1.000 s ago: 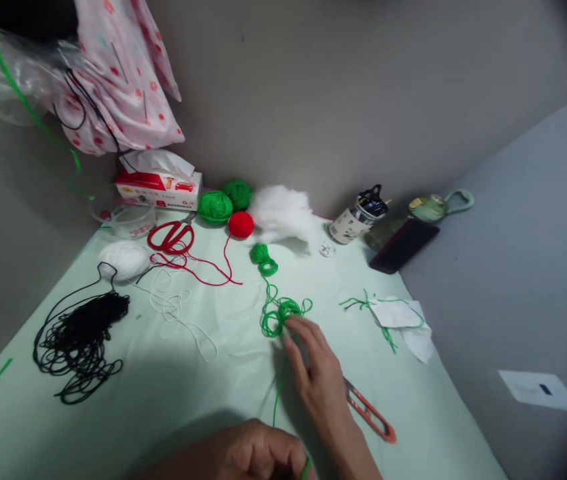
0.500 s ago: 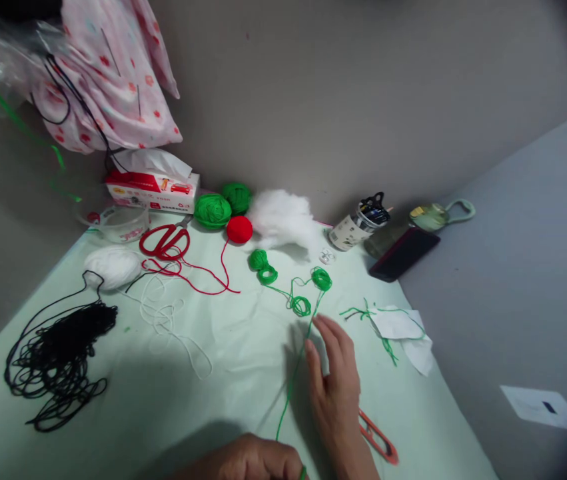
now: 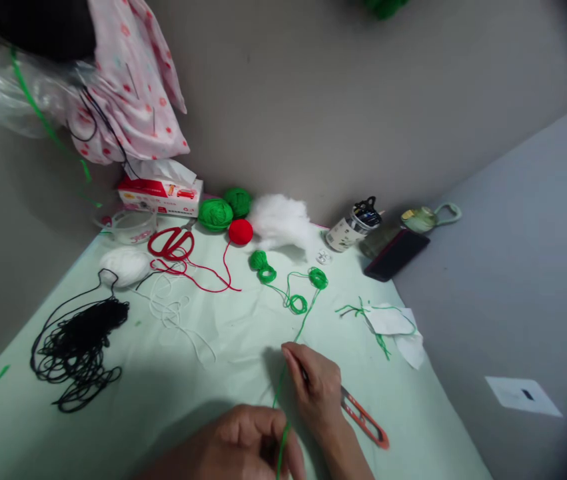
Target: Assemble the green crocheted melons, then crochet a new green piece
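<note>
Near the bottom centre, my left hand is curled with a strand of green yarn running across its fingers. My right hand is closed just above and to the right, its thumb and fingertips pinched on the same strand. Past my right fingers the yarn leads up to a loose green coil and a second looped coil. Beside my right wrist lies a slim orange tool, partly covered by that hand.
At the left are a black yarn tangle, white yarn ball and red-handled scissors. Behind stand green yarn balls, white stuffing and a tissue box. A pen cup, phone and paper scraps are at right.
My right hand has moved down and left, going from open fingers to a pinch on the green yarn. My left hand has risen further into view. The camera has shifted slightly.
</note>
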The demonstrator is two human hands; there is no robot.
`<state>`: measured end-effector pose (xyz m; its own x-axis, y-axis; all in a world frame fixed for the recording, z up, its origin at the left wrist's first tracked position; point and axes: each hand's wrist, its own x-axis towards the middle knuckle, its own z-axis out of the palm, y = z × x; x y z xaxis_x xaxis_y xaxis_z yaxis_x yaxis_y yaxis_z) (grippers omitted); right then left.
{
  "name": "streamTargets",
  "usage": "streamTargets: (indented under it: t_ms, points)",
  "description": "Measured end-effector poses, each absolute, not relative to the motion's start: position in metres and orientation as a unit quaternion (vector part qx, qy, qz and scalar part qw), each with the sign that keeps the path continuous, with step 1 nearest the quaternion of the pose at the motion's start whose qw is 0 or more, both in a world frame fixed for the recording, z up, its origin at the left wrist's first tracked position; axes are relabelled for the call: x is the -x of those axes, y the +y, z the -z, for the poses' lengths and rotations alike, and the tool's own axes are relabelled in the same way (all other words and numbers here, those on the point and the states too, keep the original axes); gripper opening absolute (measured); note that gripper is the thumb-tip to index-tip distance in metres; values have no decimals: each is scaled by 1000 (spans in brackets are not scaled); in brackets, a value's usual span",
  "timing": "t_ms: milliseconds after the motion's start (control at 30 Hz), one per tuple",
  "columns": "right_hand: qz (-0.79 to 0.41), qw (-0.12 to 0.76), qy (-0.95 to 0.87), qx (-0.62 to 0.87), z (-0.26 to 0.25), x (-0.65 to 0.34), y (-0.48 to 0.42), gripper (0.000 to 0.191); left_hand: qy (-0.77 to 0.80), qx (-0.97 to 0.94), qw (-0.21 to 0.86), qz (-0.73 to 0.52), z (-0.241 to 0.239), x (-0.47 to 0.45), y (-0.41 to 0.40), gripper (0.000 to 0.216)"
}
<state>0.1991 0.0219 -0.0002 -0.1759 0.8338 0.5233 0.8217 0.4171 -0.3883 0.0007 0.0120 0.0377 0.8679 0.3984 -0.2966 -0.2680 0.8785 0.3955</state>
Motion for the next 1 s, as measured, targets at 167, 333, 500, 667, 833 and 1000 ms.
streamTargets:
  t_ms: [167, 333, 500, 667, 833, 1000]
  points:
    - [-124, 458, -695, 540, -19, -186, 10, 11, 208, -184, 900, -336, -36, -2, 16, 19]
    - [-382, 534, -607, 448, -57, -173, -19, 42, 301, -263, 815, -420, -64, 1, 5, 15]
    - [-359, 548, -633, 412, -88, -170, -44, 19, 332, -382, 752, -422, -91, -1, -15, 20]
    - [-315, 565, -636, 421, -102, -180, -57, 19, 343, -443, 718, -413, -108, -10, -23, 28]
    - [-265, 585, -628, 439, -109, -190, -59, 19, 355, -457, 697, -424, -111, -25, -20, 32]
    - [29, 547, -697, 463, -102, -190, -53, 38, 354, -411, 712, -446, -119, -39, -12, 44]
